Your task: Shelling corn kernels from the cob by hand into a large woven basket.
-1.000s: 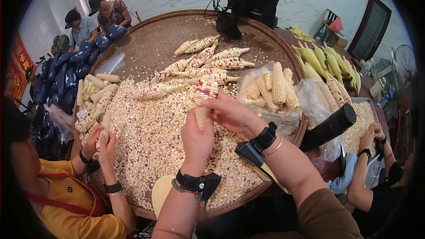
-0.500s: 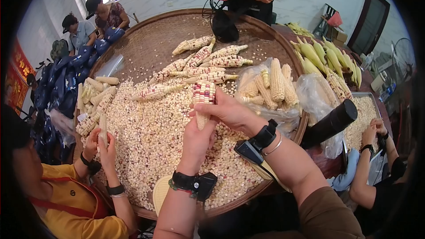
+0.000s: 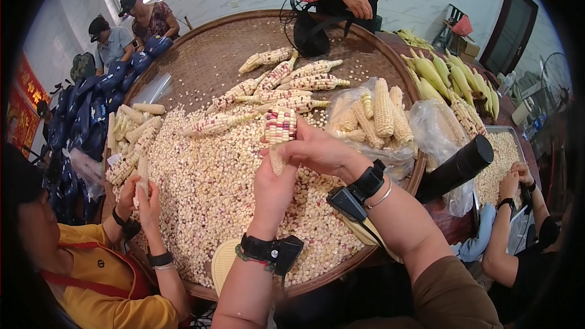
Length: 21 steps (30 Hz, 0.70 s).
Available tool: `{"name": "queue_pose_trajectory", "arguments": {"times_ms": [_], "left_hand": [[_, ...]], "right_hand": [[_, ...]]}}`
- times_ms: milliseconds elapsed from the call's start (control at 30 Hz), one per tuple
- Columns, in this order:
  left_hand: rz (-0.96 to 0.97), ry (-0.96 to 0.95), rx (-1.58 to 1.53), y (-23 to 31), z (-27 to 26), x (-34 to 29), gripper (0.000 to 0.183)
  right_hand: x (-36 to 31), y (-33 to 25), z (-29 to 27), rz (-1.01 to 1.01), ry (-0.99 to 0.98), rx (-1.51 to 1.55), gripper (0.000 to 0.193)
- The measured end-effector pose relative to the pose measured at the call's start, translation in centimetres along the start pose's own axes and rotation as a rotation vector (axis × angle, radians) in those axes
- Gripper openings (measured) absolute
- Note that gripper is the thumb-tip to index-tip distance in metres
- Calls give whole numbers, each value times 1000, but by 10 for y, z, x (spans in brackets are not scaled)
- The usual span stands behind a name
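Upright over the kernel pile is a partly stripped ear of corn (image 3: 281, 123), with cream and purple-red kernels on its upper part and a bare pale cob below. My left hand (image 3: 271, 189) is closed around the bare lower end. Against the ear from the right, my right hand (image 3: 326, 151) is closed on it, its thumb near the lower edge of the kernels. Beneath both hands spread loose kernels (image 3: 201, 219) in a large round woven tray (image 3: 207, 55). Beyond them lie several speckled ears of corn (image 3: 286, 79).
Bare cobs (image 3: 382, 109) fill a plastic bag at the tray's right, beside a black bottle (image 3: 457, 167). More cobs (image 3: 131, 125) lie at the left, where another person's hands (image 3: 143, 198) hold one. Husked-leaf ears (image 3: 454, 76) and a metal kernel tray (image 3: 499, 152) are farther right.
The ear has turned slightly between my hands, showing a different pattern of purple kernels. My right thumb has shifted a little. Across the tray, the standing person's hand has moved down.
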State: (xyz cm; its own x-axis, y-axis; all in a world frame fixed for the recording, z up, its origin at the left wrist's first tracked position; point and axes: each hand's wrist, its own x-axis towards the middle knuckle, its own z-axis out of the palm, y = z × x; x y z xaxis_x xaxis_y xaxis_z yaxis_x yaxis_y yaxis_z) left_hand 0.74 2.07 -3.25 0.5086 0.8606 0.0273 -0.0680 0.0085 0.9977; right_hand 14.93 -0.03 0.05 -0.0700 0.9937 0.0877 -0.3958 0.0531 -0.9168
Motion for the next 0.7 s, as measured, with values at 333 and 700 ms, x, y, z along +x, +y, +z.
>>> {"name": "queue_pose_trajectory", "arguments": {"times_ms": [333, 700], "left_hand": [[234, 162, 565, 9, 6, -3, 35], [253, 105, 379, -4, 4, 2, 31]], "right_hand": [[-2, 0, 14, -13, 272, -167, 55], [-3, 2, 10, -85, 180, -177, 59]]}}
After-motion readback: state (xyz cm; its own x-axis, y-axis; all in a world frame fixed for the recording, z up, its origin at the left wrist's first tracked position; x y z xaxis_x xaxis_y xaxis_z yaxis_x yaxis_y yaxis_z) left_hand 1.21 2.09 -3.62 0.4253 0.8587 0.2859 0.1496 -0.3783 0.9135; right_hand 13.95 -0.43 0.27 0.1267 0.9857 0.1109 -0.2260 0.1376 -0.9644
